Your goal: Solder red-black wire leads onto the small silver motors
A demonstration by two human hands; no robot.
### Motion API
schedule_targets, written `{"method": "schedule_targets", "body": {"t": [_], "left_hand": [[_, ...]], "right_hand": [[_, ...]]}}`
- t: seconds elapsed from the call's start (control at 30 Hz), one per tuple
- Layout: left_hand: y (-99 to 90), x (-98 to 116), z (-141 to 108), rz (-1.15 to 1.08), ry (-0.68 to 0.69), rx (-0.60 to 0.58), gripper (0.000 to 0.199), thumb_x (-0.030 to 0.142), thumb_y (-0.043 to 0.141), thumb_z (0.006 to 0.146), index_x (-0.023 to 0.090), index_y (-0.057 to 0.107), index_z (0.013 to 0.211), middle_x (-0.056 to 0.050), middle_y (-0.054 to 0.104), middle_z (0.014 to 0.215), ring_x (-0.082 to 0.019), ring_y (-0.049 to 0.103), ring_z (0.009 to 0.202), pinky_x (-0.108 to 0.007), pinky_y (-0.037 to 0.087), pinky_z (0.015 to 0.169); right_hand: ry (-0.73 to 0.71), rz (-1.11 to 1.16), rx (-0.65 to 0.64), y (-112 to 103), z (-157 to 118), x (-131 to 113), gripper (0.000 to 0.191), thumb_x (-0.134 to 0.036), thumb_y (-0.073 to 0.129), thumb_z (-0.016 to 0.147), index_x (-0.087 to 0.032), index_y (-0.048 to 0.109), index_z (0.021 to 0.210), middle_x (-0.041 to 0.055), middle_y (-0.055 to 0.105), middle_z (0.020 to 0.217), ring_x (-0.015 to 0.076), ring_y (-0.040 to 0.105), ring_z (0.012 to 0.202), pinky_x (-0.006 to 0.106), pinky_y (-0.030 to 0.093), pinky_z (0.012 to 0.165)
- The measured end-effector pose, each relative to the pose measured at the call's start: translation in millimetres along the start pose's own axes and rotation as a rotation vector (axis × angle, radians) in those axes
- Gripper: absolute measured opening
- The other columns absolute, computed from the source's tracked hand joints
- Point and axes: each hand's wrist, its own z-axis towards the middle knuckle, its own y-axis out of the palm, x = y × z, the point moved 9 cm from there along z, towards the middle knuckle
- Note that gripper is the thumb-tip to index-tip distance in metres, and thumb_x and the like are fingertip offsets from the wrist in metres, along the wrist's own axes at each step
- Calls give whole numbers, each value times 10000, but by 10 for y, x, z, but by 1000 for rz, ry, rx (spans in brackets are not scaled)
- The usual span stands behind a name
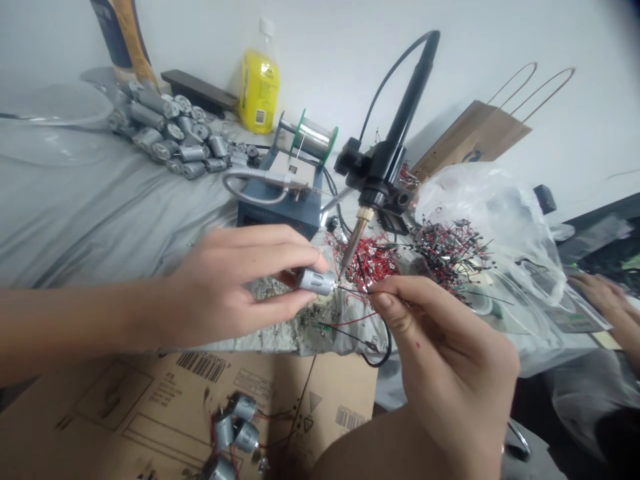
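Note:
My left hand point(250, 280) holds a small silver motor point(316, 281) between thumb and fingers, its terminal end facing right. Thumb and forefinger of my right hand point(425, 327) pinch a thin dark wire point(356, 289) that reaches to the motor's end. Just above that end is the tip of a soldering iron point(354, 243), clamped in a black holder point(375, 173) and pointing down. A small green part point(324, 326) with red and black wires lies below the motor. Red wires point(373, 263) are heaped behind my hands.
Many motors point(165, 130) are piled at the back left, beside a yellow bottle point(259, 83). A solder spool point(315, 139) stands over a blue box point(280, 207). Wired motors point(243, 433) rest on cardboard point(165, 407) below. Another person's hand point(600, 293) is at the right.

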Motion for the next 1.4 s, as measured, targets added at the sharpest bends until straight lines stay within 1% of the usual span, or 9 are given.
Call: {"method": "schedule_targets", "body": {"t": [0.2, 0.33, 0.5, 0.73, 0.9, 1.03, 1.1, 1.2, 1.4], "left_hand": [[5, -34, -13, -8, -33, -7, 132, 153, 771, 1060, 185, 763, 1187, -43, 822, 1087, -133, 772, 867, -193, 607, 844], [11, -39, -27, -30, -37, 1, 166, 126, 776, 1048, 177, 760, 1206, -47, 824, 1118, -140, 785, 933, -194, 607, 874], [13, -42, -33, -55, -53, -1, 187, 105, 775, 1035, 188, 765, 1203, -55, 828, 1126, -160, 793, 935, -222, 633, 850], [16, -34, -37, -66, -33, 10, 184, 77, 792, 1027, 140, 768, 1199, -56, 814, 1121, -136, 773, 959, -196, 609, 894], [20, -54, -47, -64, -42, 30, 184, 67, 792, 1023, 120, 769, 1198, -54, 802, 1104, -119, 744, 914, -174, 598, 849], [66, -34, -64, -87, -24, -24, 191, 48, 771, 1036, 114, 756, 1215, -59, 793, 1128, -125, 746, 972, -188, 589, 913], [63, -37, -71, -91, -16, -22, 183, 59, 765, 1047, 115, 754, 1221, -59, 792, 1138, -125, 748, 987, -185, 594, 921], [22, -91, -71, -64, -45, 15, 159, 77, 771, 1049, 119, 761, 1203, -53, 794, 1121, -113, 739, 933, -156, 612, 847], [-5, -100, -60, -58, -46, 24, 176, 78, 795, 1036, 119, 761, 1204, -55, 800, 1142, -100, 746, 933, -116, 635, 835]], "right_hand": [[25, -18, -23, 29, 4, 39, 116, -215, 758, 1076, -311, 780, 1014, -65, 753, 895, 93, 638, 773, 231, 479, 665], [24, 8, -39, 38, -15, 80, 125, -214, 747, 1083, -327, 774, 1036, -80, 771, 938, 83, 660, 809, 211, 496, 702], [45, 13, -50, 56, -4, 119, 104, -243, 753, 1082, -326, 780, 1025, -84, 727, 858, 81, 597, 706, 228, 442, 608], [6, 7, -29, 31, -1, 71, 101, -229, 746, 1082, -307, 764, 1021, -85, 720, 856, 80, 600, 719, 224, 432, 609], [-38, -6, -70, 75, 6, 32, 120, -202, 719, 1091, -284, 741, 1007, -77, 737, 890, 81, 626, 770, 214, 462, 672], [-17, -16, -52, 72, 32, 44, 147, -214, 707, 1095, -270, 729, 961, -73, 668, 802, 86, 538, 670, 239, 393, 586], [-10, -13, -52, 57, 31, 51, 152, -225, 703, 1098, -270, 727, 956, -69, 654, 794, 91, 538, 675, 242, 392, 587], [4, -22, -38, -12, -4, 105, 143, -233, 711, 1097, -275, 731, 962, -63, 686, 836, 95, 589, 732, 232, 437, 640], [96, -33, 85, -206, -120, 323, 96, -284, 769, 1071, -296, 785, 978, -66, 741, 874, 95, 647, 771, 219, 490, 687]]}}
